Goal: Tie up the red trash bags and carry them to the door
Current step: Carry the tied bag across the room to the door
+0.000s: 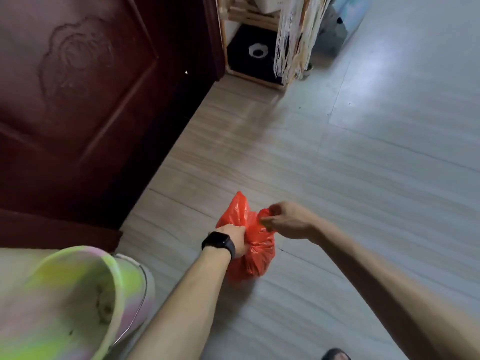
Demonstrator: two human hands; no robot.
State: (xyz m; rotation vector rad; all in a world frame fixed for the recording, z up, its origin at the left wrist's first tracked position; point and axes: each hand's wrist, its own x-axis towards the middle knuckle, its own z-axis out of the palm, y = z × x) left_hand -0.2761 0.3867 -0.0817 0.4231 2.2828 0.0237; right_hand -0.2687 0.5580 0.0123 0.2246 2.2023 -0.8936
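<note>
Pale wood-grain flooring [363,178] fills the centre and right of the frame, smooth, with long plank seams.

The left hand [235,240] has its fingers clenched round the gathered neck of the red trash bag [259,253]. The right hand [288,220] pinches a second flap of the same bag top between thumb and fingers. The bag is thin, glossy, crinkled plastic, rounded and full below the grip, in the lower centre of the frame. One pointed flap stands free above the left hand. A black wristwatch [218,244] bands the left wrist.

Open floor lies right of the bag and above it. A dark red-brown door [78,100] with a carved panel occupies the upper left, its lower edge running diagonally near the bag. A pastel green-and-pink bucket [65,294] with a wire handle stands lower left, beside the left forearm. A wooden rack [249,16] and a fringed hanging cloth [293,42] stand at top centre.
</note>
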